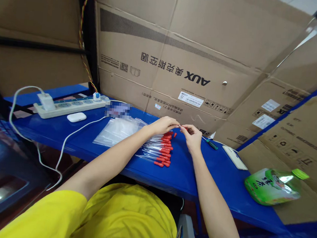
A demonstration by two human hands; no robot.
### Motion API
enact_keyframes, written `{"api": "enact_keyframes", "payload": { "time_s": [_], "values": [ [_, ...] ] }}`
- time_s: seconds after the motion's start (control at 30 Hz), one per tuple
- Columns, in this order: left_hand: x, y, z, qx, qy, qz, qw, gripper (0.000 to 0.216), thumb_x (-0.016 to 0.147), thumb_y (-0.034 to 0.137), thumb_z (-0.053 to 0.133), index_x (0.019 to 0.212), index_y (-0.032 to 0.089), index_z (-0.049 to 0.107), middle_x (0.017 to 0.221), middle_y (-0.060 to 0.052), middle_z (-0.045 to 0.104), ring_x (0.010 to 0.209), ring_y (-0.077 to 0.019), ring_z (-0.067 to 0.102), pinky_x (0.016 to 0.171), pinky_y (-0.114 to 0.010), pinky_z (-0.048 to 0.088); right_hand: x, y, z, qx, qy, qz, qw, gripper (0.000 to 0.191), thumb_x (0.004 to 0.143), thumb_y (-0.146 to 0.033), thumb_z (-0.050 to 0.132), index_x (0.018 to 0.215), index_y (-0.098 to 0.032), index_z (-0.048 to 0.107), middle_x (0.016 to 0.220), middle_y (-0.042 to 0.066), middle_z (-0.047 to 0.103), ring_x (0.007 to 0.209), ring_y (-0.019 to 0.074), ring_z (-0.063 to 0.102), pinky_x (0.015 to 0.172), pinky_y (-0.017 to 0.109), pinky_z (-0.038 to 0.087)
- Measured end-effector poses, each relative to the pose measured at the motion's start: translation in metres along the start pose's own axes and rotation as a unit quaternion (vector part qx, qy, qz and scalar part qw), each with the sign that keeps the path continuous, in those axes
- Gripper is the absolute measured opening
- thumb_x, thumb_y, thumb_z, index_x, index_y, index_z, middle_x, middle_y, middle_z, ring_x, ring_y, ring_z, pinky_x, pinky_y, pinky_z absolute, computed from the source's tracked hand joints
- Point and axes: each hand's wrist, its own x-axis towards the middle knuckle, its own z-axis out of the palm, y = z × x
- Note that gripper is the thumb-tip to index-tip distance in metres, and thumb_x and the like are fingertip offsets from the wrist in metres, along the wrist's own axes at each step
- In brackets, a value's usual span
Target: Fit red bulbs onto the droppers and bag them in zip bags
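Note:
My left hand (162, 125) and my right hand (192, 136) meet above the blue table (187, 174), fingers pinched together around one thin clear tube (180, 126) held between them. Just below the hands lies a row of several clear tubes with red caps (161, 149), side by side. A single loose red cap (175, 135) rests beside the row. A pile of clear plastic bags (118, 130) lies left of the tubes.
A white power strip (70, 105) with a charger and cable sits at the table's left, a white earbud case (76, 117) before it. A white phone (234, 157), a green pen (210, 143) and a green bottle (274, 185) lie right. Cardboard boxes (181, 54) wall the back.

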Motion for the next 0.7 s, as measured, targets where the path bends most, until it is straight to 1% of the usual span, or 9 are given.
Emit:
{"api": "enact_keyframes", "payload": {
  "time_s": [0.17,0.37,0.57,0.7],
  "values": [
    [-0.0001,0.0031,-0.0028,-0.004,-0.014,-0.006,1.000,0.037,0.110,0.032,0.048,0.117,0.014,0.079,0.109,-0.014,0.080,0.097,-0.0211,0.073,0.086,-0.028,0.050,-0.0001,0.0007,-0.0004,-0.012,0.001,0.003,1.000,0.042,0.076,-0.061,0.085,0.089,-0.021,0.078,0.084,0.007,0.080,0.077,0.0243,0.073,0.076,0.040,0.060],
    [0.0007,0.0039,-0.0022,0.002,-0.026,-0.006,1.000,0.036,0.111,0.032,0.047,0.114,0.014,0.079,0.109,-0.013,0.080,0.097,-0.0215,0.073,0.085,-0.028,0.049,-0.0009,0.0018,0.0003,-0.009,0.011,0.004,1.000,0.041,0.076,-0.059,0.086,0.088,-0.021,0.079,0.081,0.007,0.079,0.074,0.0238,0.073,0.073,0.039,0.059],
    [0.0010,0.0008,0.0006,0.039,-0.022,-0.009,0.999,0.033,0.110,0.028,0.049,0.117,0.015,0.079,0.110,-0.014,0.080,0.099,-0.0214,0.074,0.084,-0.027,0.049,-0.0015,0.0006,0.0018,0.003,0.016,0.012,1.000,0.041,0.072,-0.058,0.088,0.085,-0.021,0.078,0.079,0.006,0.079,0.071,0.0230,0.072,0.072,0.039,0.060],
    [0.0008,0.0031,0.0002,0.034,-0.006,-0.008,0.999,0.034,0.110,0.029,0.049,0.117,0.014,0.078,0.109,-0.014,0.080,0.098,-0.0215,0.074,0.084,-0.028,0.049,-0.0019,0.0007,0.0037,0.013,0.020,0.022,0.999,0.042,0.075,-0.059,0.086,0.089,-0.021,0.077,0.083,0.007,0.080,0.073,0.0233,0.073,0.076,0.041,0.061]
  ]
}}
